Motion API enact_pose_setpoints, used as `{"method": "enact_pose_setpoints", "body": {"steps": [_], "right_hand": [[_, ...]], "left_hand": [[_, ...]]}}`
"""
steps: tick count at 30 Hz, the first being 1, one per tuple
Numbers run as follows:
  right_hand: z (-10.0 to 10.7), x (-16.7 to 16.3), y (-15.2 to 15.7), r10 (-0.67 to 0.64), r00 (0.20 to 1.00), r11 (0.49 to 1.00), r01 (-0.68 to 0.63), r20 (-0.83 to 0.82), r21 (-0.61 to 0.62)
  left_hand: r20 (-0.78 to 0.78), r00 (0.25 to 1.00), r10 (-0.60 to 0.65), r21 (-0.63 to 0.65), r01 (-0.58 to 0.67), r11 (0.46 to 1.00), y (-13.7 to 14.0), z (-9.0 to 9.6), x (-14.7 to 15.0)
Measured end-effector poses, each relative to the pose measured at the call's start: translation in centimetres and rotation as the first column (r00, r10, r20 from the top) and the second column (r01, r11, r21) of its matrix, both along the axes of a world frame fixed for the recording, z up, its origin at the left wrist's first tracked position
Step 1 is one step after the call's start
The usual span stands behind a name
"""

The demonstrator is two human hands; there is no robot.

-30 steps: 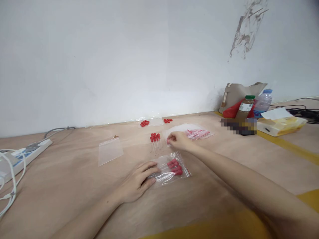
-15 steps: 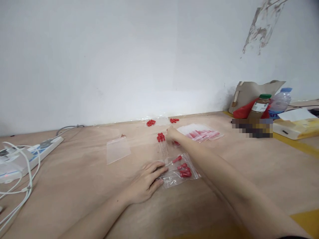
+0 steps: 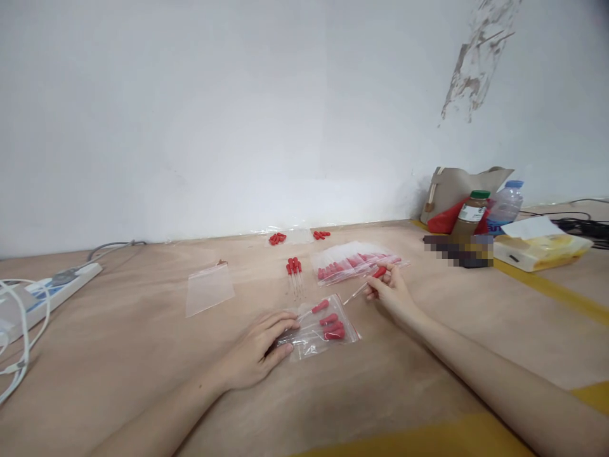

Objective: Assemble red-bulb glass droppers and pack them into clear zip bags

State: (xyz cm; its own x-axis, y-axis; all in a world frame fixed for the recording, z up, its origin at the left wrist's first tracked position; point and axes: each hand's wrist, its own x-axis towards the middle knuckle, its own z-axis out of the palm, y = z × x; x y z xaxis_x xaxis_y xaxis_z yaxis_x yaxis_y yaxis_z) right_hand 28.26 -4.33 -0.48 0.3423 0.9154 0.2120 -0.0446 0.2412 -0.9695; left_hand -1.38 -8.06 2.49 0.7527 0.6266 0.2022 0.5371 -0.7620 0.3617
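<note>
My left hand [image 3: 254, 348] holds the left end of a clear zip bag [image 3: 307, 346] flat on the table, thumb and fingers over its edge. Inside the bag lie several droppers with red rubber bulbs [image 3: 334, 331]. Right of the bag, my right hand [image 3: 391, 291] pinches one glass dropper [image 3: 361, 290] by its red bulb, the thin tip pointing down-left toward the bag's zip end. A small group of loose droppers [image 3: 294, 270] lies beyond the bag. Behind my right hand spreads a row of filled zip bags [image 3: 352, 259].
An unfilled zip bag [image 3: 209, 292] lies to the left. Red bulbs [image 3: 277, 238] and more red bulbs [image 3: 321, 235] lie near the wall. A power strip [image 3: 61, 289] with white cables is far left. A green-capped bottle [image 3: 470, 216], water bottle [image 3: 507, 206] and tissue pack [image 3: 542, 244] stand right.
My right hand has come back from the loose droppers toward the right and nearer, now with one dropper in its fingers. My left hand stays on the zip bag. The view has shifted slightly.
</note>
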Motion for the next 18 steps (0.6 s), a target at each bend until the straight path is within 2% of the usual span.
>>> {"method": "enact_pose_setpoints", "body": {"steps": [5,9,13,15,18], "right_hand": [[-0.2,-1.4,-0.2,0.065,0.995,0.998,-0.064,-0.075,0.006],[-0.2,-2.0,-0.6,0.108,0.985,0.992,-0.115,-0.132,-0.046],[-0.4,-2.2,-1.1,0.211,0.960,0.967,-0.232,-0.186,-0.105],[-0.5,-2.2,-1.3,0.284,0.952,0.946,-0.298,-0.114,-0.129],[-0.7,-2.1,-1.6,0.373,0.913,0.926,-0.355,0.165,-0.129]], "left_hand": [[-0.021,1.000,0.013,-0.003,-0.013,1.000,0.0,0.0,0.1],[-0.011,1.000,0.001,-0.005,-0.001,1.000,0.0,0.0,0.1],[0.002,1.000,-0.006,-0.004,0.006,1.000,0.0,-0.1,0.1],[0.005,1.000,-0.009,-0.003,0.009,1.000,0.1,-0.1,0.1],[0.012,1.000,-0.016,0.000,0.016,1.000,0.0,0.0,0.1]]}}
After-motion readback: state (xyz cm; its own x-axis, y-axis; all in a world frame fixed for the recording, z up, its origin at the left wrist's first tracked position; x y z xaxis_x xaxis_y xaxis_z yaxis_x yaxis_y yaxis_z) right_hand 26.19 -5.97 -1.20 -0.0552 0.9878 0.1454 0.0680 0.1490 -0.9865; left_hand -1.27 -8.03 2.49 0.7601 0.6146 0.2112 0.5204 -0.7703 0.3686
